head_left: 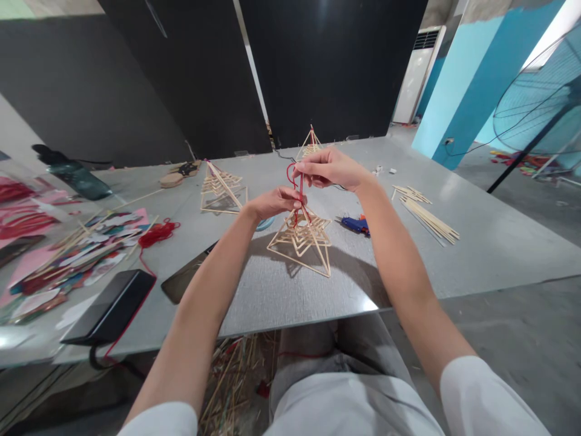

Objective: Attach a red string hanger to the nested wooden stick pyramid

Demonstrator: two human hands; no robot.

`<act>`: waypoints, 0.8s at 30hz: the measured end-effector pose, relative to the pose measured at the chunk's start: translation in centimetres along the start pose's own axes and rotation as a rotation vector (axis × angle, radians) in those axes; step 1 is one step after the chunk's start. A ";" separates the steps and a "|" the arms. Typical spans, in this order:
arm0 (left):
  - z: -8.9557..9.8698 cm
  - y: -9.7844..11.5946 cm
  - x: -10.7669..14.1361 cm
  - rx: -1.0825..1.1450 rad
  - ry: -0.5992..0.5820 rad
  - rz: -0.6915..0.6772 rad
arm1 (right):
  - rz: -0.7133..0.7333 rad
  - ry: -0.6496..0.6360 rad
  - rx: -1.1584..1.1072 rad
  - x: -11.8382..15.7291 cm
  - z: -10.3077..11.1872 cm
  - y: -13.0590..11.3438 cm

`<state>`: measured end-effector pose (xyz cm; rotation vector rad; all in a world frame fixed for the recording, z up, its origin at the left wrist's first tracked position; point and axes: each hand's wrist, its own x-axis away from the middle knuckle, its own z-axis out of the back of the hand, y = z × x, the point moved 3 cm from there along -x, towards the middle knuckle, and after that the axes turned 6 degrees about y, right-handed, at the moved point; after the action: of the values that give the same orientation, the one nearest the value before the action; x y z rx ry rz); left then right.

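Note:
A small pyramid frame of thin wooden sticks (300,245) stands on the grey table in front of me, its layers narrowing upward. Red cord (301,188) rises from its tip and bends into a loop. My left hand (278,203) pinches the cord at the top of the frame, thumb and fingers closed. Just above, my right hand (330,169) has its fingers closed on the upper part of the same cord. The exact knot or crossing between the fingertips is hidden.
Similar stick frames stand behind, one at left (221,188) and one at the back (311,142). A blue glue gun (355,225) and loose sticks (429,218) lie right. Left are a red yarn bundle (158,232), a phone (186,277) and a black box (111,306).

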<state>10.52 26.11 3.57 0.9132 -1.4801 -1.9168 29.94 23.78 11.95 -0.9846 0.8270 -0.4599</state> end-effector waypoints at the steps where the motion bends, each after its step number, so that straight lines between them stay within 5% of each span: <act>1: 0.0 0.0 0.0 0.001 0.002 -0.001 | -0.007 -0.007 0.006 0.1 0.1 0.0; 24: 0.5 -1.3 0.1 0.104 -0.008 0.081 | -0.046 -0.056 -0.038 -0.2 -1.0 0.1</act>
<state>10.10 26.65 2.42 0.8778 -1.6099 -1.8017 29.05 23.42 11.64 -1.0486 0.7659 -0.4556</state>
